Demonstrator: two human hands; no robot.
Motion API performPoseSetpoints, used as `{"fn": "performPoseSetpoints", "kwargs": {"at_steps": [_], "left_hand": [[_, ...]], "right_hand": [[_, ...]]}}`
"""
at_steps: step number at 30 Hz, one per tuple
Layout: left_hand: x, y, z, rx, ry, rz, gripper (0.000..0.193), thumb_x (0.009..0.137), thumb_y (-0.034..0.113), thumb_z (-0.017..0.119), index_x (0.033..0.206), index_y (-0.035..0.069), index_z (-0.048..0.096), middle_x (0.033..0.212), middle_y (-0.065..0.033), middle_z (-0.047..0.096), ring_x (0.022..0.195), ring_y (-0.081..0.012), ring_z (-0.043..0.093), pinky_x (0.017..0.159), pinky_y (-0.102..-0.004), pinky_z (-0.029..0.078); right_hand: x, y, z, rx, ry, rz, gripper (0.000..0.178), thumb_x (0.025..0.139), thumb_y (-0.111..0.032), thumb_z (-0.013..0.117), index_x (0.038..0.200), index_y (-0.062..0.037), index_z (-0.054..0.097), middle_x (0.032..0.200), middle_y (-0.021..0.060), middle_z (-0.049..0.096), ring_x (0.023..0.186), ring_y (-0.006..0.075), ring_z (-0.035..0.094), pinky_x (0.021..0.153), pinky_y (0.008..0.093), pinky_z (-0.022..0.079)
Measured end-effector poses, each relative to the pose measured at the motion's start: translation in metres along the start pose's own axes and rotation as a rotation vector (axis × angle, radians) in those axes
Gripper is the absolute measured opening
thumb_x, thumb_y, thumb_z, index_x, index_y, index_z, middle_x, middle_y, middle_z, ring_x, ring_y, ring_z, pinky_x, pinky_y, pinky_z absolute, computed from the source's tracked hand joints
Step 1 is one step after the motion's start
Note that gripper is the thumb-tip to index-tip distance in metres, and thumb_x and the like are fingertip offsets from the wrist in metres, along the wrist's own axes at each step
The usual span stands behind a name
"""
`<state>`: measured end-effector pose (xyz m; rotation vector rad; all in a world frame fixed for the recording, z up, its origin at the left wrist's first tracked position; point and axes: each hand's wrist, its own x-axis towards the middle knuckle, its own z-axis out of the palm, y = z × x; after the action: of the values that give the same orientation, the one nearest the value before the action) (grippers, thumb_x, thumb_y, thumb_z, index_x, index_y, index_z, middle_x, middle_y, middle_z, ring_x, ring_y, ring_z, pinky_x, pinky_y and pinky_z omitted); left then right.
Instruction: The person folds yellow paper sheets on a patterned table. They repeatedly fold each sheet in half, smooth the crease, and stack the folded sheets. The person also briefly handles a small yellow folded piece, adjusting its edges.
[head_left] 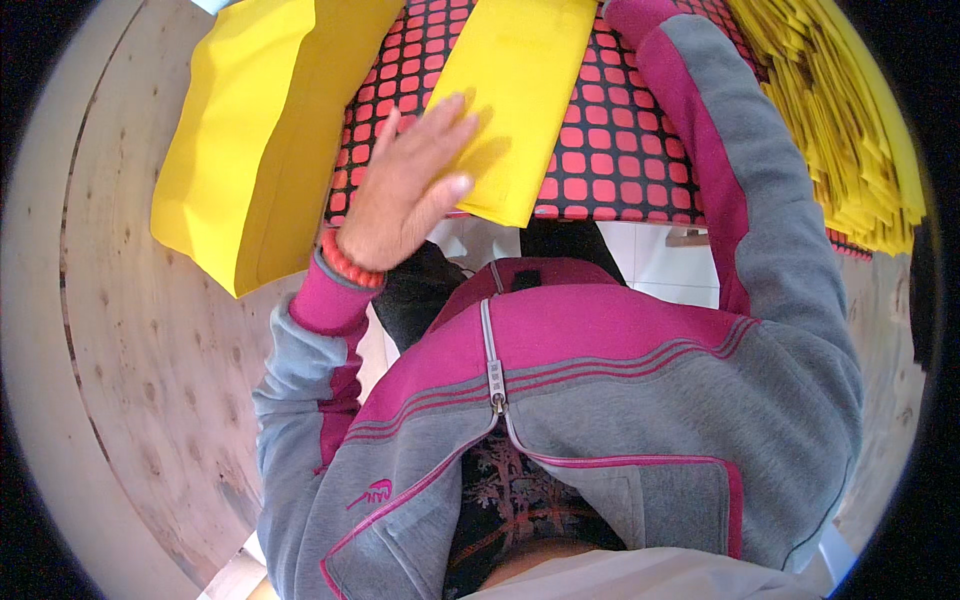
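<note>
A long folded yellow piece (527,90), cloth-like or paper-like, lies on a table covered in a red-and-black checked cloth (625,165). Over its left edge is my left hand (412,185), palm down with fingers and thumb spread and nothing in it. The fingers cast a shadow on the yellow surface; whether they touch it I cannot tell. My right arm (735,130) reaches forward along the right side of the table. Beyond its sleeve cuff, near the far end of the yellow piece, the right hand is cut off by the top edge.
A larger yellow sheet (215,150) with a fold hangs over the table's left side. At the right, a thick stack of folded yellow pieces (850,130) stands on the table. Pale wooden boards (150,400) rise at the left, and the table's near edge is close to my body.
</note>
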<state>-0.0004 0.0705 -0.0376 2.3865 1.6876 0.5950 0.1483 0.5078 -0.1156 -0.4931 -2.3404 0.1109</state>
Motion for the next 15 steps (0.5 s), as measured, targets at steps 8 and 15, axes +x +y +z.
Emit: {"fn": "performPoseSetpoints", "kwargs": {"at_steps": [8,15], "left_hand": [[0.068,-0.009,0.036,0.191,0.018,0.059,0.062,0.105,0.043,0.048,0.157,0.009,0.039,0.165,-0.021,0.029,0.154,-0.0358,0.025,0.122,-0.0572,0.017],[-0.023,0.024,0.03,0.197,-0.084,0.002,0.083,0.091,0.051,0.063,0.157,0.008,0.036,0.164,-0.0224,0.029,0.151,-0.0405,0.028,0.121,-0.0561,0.023]], "right_hand": [[-0.008,-0.023,0.005,-0.077,-0.289,0.005,0.056,0.106,-0.043,0.039,0.145,-0.0051,0.054,0.154,0.0195,0.048,0.144,0.0336,0.043,0.12,0.0437,0.032],[-0.005,-0.021,0.003,0.014,-0.243,0.002,0.054,0.106,-0.042,0.04,0.143,-0.0054,0.055,0.151,0.0202,0.051,0.143,0.0342,0.044,0.12,0.0429,0.032]]}}
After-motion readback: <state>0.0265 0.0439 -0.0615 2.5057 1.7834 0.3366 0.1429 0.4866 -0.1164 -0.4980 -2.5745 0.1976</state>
